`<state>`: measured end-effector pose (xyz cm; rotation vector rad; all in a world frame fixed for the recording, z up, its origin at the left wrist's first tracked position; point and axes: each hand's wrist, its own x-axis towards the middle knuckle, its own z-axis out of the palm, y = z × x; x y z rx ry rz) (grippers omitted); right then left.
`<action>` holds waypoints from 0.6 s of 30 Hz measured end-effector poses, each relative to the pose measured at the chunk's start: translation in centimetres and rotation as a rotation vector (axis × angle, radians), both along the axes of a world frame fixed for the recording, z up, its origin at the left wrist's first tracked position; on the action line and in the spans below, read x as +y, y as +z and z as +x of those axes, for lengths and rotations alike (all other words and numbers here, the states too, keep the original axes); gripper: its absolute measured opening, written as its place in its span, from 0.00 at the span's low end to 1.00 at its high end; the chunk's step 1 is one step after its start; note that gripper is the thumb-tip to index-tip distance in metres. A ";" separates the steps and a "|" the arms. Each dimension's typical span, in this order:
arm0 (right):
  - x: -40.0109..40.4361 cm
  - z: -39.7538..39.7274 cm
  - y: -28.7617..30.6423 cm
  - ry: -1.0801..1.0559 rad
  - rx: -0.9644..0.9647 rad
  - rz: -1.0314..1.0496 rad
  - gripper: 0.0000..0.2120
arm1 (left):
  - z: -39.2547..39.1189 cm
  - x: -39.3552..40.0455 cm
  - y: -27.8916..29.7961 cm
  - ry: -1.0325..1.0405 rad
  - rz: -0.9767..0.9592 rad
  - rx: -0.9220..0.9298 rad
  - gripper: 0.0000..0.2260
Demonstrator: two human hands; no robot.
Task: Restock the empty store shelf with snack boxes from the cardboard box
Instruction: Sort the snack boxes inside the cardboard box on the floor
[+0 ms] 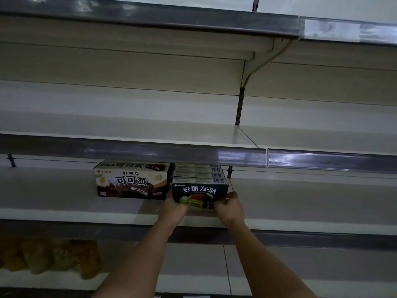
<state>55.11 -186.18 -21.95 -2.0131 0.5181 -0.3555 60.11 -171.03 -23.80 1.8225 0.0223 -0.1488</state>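
A row of dark green snack boxes (200,189) stands on the white store shelf (64,214), one behind another. My left hand (174,208) grips the front box at its lower left corner. My right hand (229,206) grips its lower right corner. Just left of the green row, touching it, stands a wider brown cocoa-pie snack box (131,182). The cardboard box is not in view.
The shelf above (129,134) and the top shelf (150,22) hold nothing, each with a grey price rail along its front. A bracket and slotted upright (241,100) divide the bays. Blurry yellow bagged goods (49,257) sit on the lower shelf at left.
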 end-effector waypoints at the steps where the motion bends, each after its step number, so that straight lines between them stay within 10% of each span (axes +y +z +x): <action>1: 0.0 0.2 0.1 0.001 0.008 0.003 0.15 | 0.2 -0.1 -0.1 -0.001 -0.010 0.009 0.32; 18: 0.3 -1.9 1.6 0.006 0.120 -0.090 0.24 | -0.9 0.5 1.6 0.096 0.082 -0.039 0.25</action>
